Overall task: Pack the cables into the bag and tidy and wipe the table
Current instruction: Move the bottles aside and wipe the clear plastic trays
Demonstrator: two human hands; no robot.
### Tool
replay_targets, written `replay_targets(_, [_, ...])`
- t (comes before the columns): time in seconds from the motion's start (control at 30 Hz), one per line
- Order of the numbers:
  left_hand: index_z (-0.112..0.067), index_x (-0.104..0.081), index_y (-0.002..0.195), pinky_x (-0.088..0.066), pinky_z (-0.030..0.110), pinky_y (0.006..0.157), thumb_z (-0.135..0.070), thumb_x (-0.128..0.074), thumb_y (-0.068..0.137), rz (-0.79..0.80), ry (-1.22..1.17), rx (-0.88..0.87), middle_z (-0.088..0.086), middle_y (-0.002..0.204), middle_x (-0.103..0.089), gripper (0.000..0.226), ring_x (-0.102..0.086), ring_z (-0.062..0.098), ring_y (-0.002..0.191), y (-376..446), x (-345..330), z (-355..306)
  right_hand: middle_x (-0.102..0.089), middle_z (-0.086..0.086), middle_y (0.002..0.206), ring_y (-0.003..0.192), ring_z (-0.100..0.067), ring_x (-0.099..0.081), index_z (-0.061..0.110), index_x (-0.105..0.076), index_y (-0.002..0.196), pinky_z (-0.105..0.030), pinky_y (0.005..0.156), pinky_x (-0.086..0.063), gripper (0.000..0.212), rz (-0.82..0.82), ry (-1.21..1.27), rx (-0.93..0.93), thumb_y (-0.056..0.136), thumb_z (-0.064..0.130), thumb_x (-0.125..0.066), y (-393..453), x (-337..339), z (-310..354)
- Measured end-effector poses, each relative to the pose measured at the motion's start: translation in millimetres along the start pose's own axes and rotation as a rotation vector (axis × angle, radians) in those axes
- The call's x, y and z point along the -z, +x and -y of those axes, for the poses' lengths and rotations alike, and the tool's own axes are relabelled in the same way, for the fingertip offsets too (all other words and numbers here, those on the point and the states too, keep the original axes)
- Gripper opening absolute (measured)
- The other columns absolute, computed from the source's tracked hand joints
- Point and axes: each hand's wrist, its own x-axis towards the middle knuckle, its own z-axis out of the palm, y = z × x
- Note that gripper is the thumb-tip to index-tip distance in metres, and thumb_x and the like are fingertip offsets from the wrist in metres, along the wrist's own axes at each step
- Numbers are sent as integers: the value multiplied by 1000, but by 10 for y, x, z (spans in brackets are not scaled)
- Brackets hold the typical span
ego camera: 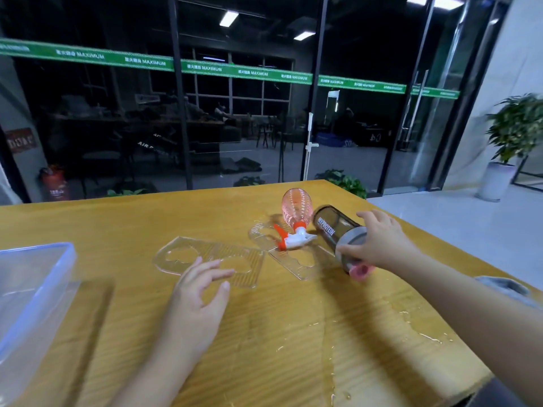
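Head view: dark glass-walled room behind, wooden table [264,333] filling the lower frame, wet streaks [417,333] at lower right. We see no cables or bag. Right hand [379,242] at center right curls round the lid end of a smoky shaker bottle [338,230], which is tilted. Left hand [199,292] at lower center has its fingers spread and loose, tips just touching 1 of 2 clear plastic trays [211,259]. A pink spray bottle [295,212] lies on its side just beside the shaker. Clear bin [35,277] at left edge. We judge the shaker light, rigid and slick when wet; grip it round the lid. Trays look thin and flexy; lift by an edge.
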Motion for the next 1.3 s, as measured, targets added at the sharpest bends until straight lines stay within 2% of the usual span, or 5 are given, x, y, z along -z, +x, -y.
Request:
replay_targets(0.33, [-35, -66, 87, -20, 18, 100, -24, -59, 85, -7, -58, 56, -20, 112, -56, 13, -34, 2, 128, -8, -4, 28, -27, 0, 132, 91, -27, -65, 30, -36, 133, -33, 66, -58, 98, -15, 418, -145, 52, 65, -79, -31, -213, -77])
replay_targets(0.8, [-38, -65, 86, -20, 18, 99, -25, -58, 84, -48, -32, 63, -25, 108, -55, 15, -34, 4, 126, -16, 9, 3, -31, -1, 124, 90, -22, -56, 23, -36, 135, -27, 43, -54, 85, -160, 633, -168, 66, 40, -83, -120, -372, -11])
replay_targets(1.03, [-40, -63, 86, -20, 18, 98, -34, -49, 72, -58, -35, 63, -25, 108, -55, 21, -33, 3, 125, -2, 10, 10, -32, 4, 130, 115, -19, -44, 28, -37, 133, -40, 80, -56, 82, -397, 488, -27, 66, 44, -80, -199, -265, 9])
replay_targets(1.17, [-46, -56, 96, -21, 20, 101, -44, -50, 70, -87, -29, 81, -23, 114, -51, 27, -32, 9, 130, 5, 26, -11, -33, 4, 134, 121, -12, -37, 24, -39, 135, -23, 92, -37, 83, -432, 475, 183, 66, 37, -83, -234, -111, 173])
replay_targets(1.3, [-57, -17, 133, -14, 35, 114, -44, -61, 74, -27, 154, -15, -13, 148, -11, 75, -5, 12, 141, -13, 79, -40, -33, 1, 137, 125, -7, -32, 22, -43, 133, -26, 95, -39, 84, -420, 399, 577, 61, 37, -85, -294, -20, 454])
